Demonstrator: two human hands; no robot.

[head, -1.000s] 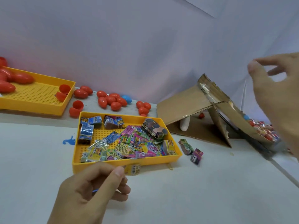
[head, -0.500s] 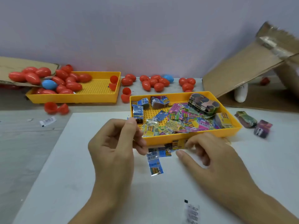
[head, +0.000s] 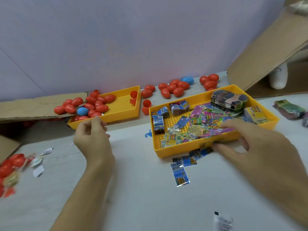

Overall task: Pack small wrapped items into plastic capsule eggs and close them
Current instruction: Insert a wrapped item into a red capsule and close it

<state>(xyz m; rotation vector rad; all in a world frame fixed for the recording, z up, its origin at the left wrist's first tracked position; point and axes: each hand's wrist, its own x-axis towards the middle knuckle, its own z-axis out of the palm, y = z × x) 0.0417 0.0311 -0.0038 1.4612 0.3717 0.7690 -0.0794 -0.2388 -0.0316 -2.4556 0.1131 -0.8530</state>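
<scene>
My left hand (head: 93, 135) is raised at the front edge of the left yellow tray (head: 123, 112), fingers loosely curled, nothing visible in them. That tray holds several red capsule eggs (head: 98, 104) and one blue egg (head: 82, 111). My right hand (head: 250, 144) straddles the front wall of the right yellow tray (head: 175, 151), which is full of small wrapped packets (head: 200, 124). Its thumb touches a blurred blue packet beside the wall, and its fingers spread over the tray's contents. A strip of blue packets (head: 180, 172) lies on the table in front of the tray.
Loose red eggs (head: 173, 88) and a blue egg (head: 188, 80) line the back wall. Cardboard flaps stand at the right (head: 266, 55) and left (head: 33, 107). More red eggs (head: 11, 164) and paper slips (head: 39, 170) lie at the lower left. Wrapped bundles (head: 290, 109) sit at the right, and a white slip (head: 223, 221) lies near me.
My left hand has moved left and away from me to the egg tray. My right hand has shifted onto the packet tray's front wall. The view has swung left.
</scene>
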